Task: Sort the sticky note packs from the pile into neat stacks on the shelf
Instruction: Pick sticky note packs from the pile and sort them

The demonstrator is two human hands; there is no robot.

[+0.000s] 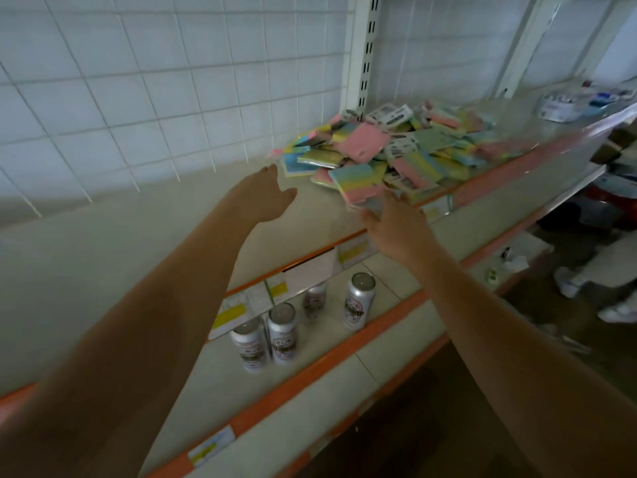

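A loose pile of pastel sticky note packs (400,146) lies on the top shelf (144,236), right of the middle. My left hand (267,193) reaches over the shelf just left of the pile, fingers straight, holding nothing. My right hand (393,219) is at the pile's near edge. It grips one striped blue, yellow and pink pack (358,186) that is tilted up off the shelf. Its fingertips are hidden under the pack.
A white tiled wall backs the shelf, with a slotted upright post (367,56) behind the pile. Several drink cans (282,332) stand on the shelf below. Orange trim with price labels (351,251) runs along the shelf edges. Other goods (565,103) lie far right.
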